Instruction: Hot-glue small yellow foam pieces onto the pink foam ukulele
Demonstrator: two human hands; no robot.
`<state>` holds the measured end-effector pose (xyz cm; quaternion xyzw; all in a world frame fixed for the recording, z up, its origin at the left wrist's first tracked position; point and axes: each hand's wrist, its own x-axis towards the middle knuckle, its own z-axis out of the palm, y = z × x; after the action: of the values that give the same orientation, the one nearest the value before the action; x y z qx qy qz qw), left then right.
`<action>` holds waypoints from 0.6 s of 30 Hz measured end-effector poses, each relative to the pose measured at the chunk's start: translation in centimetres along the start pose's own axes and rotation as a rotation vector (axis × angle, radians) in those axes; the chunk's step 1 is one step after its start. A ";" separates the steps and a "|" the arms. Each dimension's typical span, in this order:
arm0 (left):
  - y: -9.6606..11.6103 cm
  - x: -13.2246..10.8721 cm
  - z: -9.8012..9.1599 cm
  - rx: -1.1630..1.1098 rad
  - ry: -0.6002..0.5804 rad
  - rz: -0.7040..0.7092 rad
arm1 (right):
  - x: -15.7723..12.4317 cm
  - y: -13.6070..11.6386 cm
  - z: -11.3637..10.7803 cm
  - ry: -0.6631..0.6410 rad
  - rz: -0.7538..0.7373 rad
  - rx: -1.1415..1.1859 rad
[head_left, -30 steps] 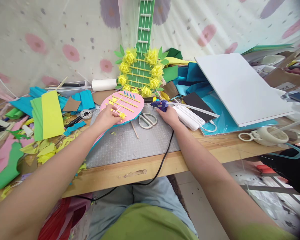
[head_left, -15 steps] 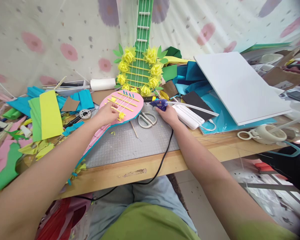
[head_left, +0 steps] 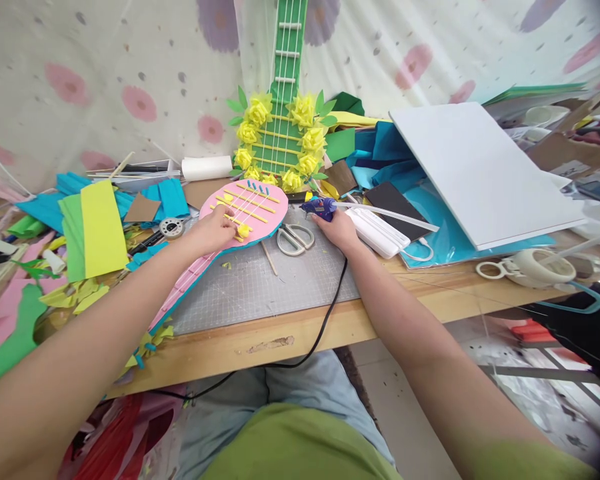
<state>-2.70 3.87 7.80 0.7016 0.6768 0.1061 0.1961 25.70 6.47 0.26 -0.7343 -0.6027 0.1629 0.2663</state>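
A pink paper guitar with blue edges lies tilted on the grey cutting mat. It bears yellow crossbars, white strings and small blue pieces. My left hand rests over its body with bent fingers, close to a small yellow paper flower. Another yellow flower sits just beyond the fingertips. What the fingers pinch, if anything, is hidden. At the mat's right side, my right hand is closed around a blue glue gun, from which a long white glue stick sticks out.
Scissors lie between my hands. A green guitar with yellow flowers stands behind. Coloured paper scraps crowd the left; a white power strip and white board are right. The black cord hangs over the table edge.
Both hands stay almost where they were, the left on the pink guitar and the right around the glue gun. The view has shifted very slightly.
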 end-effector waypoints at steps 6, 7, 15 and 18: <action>0.4 -1.4 -0.1 0.156 0.037 0.144 | 0.0 -0.1 0.0 0.000 -0.003 0.011; 0.4 -1.7 -0.1 0.160 0.035 0.160 | 0.0 0.0 0.0 -0.001 -0.003 0.013; -0.2 -2.5 -0.2 0.106 0.084 0.183 | 0.0 0.0 0.0 -0.003 -0.004 0.008; -0.5 -2.1 0.0 0.186 0.160 0.256 | -0.1 -0.1 -0.1 -0.008 -0.001 0.012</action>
<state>-3.32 1.84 7.84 0.7865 0.6022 0.1228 0.0608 25.65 6.39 0.35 -0.7319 -0.6030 0.1693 0.2685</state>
